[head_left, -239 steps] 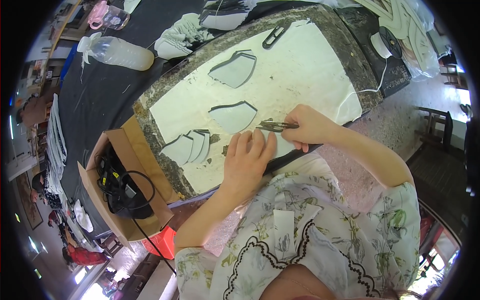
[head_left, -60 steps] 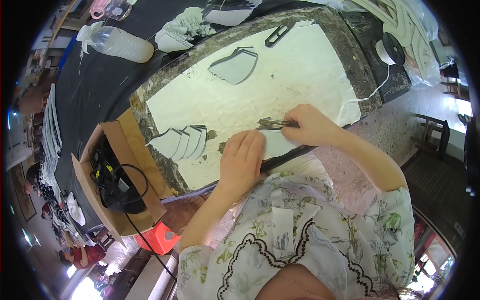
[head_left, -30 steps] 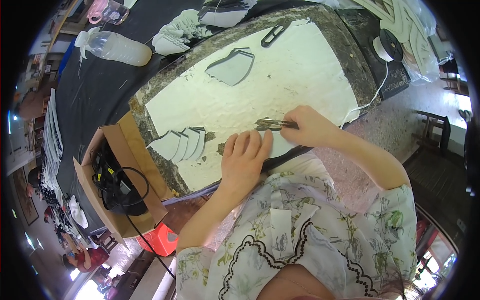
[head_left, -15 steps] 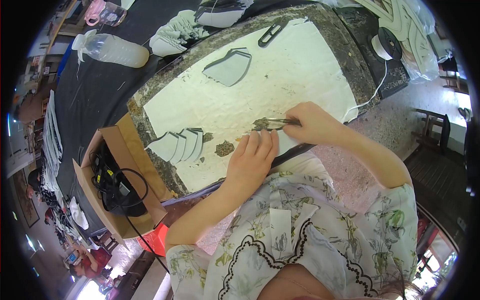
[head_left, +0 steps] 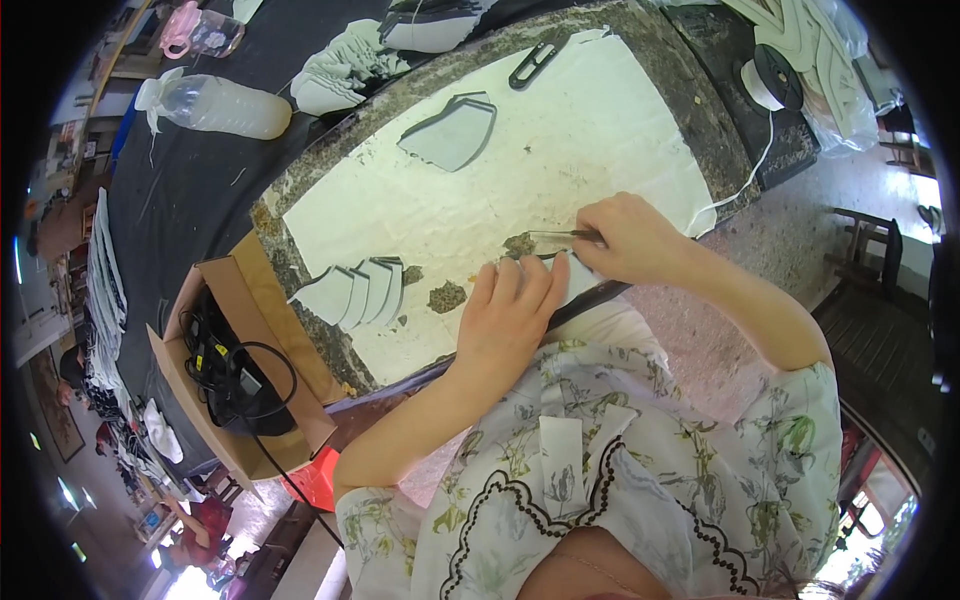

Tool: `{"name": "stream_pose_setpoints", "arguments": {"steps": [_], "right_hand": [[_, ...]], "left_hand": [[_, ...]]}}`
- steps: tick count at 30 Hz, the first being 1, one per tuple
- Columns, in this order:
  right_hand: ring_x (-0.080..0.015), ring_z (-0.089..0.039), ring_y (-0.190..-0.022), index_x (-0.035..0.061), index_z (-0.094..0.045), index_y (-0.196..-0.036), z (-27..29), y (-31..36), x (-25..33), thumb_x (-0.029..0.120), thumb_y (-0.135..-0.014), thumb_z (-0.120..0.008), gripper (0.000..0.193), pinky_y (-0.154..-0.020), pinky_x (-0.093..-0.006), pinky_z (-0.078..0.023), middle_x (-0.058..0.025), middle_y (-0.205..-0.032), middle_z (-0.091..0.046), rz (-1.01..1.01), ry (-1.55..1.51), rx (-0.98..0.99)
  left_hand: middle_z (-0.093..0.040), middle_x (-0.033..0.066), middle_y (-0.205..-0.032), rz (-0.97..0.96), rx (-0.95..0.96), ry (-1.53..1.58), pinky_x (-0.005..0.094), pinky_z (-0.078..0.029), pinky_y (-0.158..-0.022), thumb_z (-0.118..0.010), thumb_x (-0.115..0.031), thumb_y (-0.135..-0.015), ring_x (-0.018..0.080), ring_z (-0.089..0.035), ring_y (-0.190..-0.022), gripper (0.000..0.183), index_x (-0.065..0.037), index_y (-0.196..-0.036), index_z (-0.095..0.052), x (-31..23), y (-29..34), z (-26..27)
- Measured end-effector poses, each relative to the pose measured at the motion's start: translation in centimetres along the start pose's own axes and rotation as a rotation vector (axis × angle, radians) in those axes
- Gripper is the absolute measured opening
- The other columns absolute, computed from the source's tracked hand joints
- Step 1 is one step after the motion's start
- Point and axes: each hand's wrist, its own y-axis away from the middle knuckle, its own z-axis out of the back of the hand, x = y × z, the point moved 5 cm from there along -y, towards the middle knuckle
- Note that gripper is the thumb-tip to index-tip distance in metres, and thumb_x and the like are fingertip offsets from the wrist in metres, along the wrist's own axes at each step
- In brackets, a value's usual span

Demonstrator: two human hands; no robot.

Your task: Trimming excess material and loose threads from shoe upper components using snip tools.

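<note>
From the head view: pressing a grey piece [head_left: 582,280] down at the 6 o'clock edge of the surface [head_left: 705,110] with the left hand [head_left: 515,305], fingers slightly spread; cannot tell about a pinch, thumb out of sight. Pinching a thin tool [head_left: 590,236] in the right hand [head_left: 635,240], pointed to 9 o'clock just beyond the left fingertips. Could nick those fingertips if letting the tool slip or turn. Could also tip the piece over the edge by pressing unevenly, or drag the thread [head_left: 745,190] at 2 o'clock of the right hand by swinging that forearm. Can read no brand or lettering; can make out only yellow tags [head_left: 221,350] in the box [head_left: 255,300] toward 8 o'clock, too small to decipher.
</note>
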Motion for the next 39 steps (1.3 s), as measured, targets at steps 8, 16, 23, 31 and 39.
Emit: {"name": "stream_pose_setpoints", "arguments": {"steps": [8, 16, 23, 31, 39], "right_hand": [[-0.0382, -0.063, -0.072, 0.0042, -0.061, -0.090, 1.6, -0.1, 0.5, 0.022, -0.086, -0.061, 0.018, -0.065, -0.0444, -0.049, -0.0177, -0.080, -0.066, 0.049, 0.388, -0.112], [-0.0357, -0.064, -0.078, 0.0052, -0.048, -0.104, 1.7, 7.8, 2.2, 0.028, -0.092, -0.058, 0.027, -0.063, -0.0460, -0.049, -0.0140, -0.087, -0.065, -0.284, 0.201, -0.312], [-0.0354, -0.063, -0.073, 0.0066, -0.049, -0.102, -1.6, 6.9, 1.1, 0.027, -0.091, -0.061, 0.026, -0.061, -0.0451, -0.047, -0.0140, -0.081, -0.064, -0.276, 0.181, -0.335], [-0.0322, -0.065, -0.072, 0.0061, -0.049, -0.099, -1.9, 5.8, 1.4, 0.026, -0.090, -0.061, 0.025, -0.059, -0.0428, -0.048, -0.0114, -0.078, -0.064, -0.216, 0.193, -0.317], [-0.0295, -0.065, -0.070, 0.0054, -0.050, -0.097, -1.9, 5.8, 1.5, 0.025, -0.090, -0.062, 0.025, -0.055, -0.0414, -0.050, -0.0097, -0.079, -0.064, -0.142, 0.220, -0.394]], "left_hand": [[-0.051, 0.0119, -0.105, -0.043, 0.081, -0.084, 0.0394, -0.042, -0.087, -0.058, -0.018, -0.079, 0.0266, -0.049, -0.094, 0.055, -0.004, -0.132, -0.048, -0.7, -1.4, 0.1], [-0.053, 0.0133, -0.111, 0.067, -0.001, -0.041, 0.0432, -0.042, -0.093, -0.056, -0.016, -0.082, 0.0294, -0.052, -0.103, 0.052, -0.004, -0.132, -0.048, -0.9, 0.1, -0.4], [-0.053, 0.0141, -0.111, 0.084, -0.041, -0.039, 0.0421, -0.044, -0.093, -0.056, -0.015, -0.081, 0.0293, -0.052, -0.104, 0.049, -0.001, -0.128, -0.052, -0.9, 0.0, -0.4], [-0.052, 0.0124, -0.111, 0.089, -0.069, -0.051, 0.0403, -0.045, -0.092, -0.057, -0.013, -0.079, 0.0275, -0.052, -0.102, 0.050, -0.002, -0.127, -0.053, -0.9, 0.3, -0.4], [-0.052, 0.0099, -0.111, 0.114, -0.079, -0.062, 0.0380, -0.045, -0.091, -0.058, -0.012, -0.078, 0.0254, -0.053, -0.101, 0.051, -0.004, -0.127, -0.054, -0.7, 0.3, -0.4]]}}
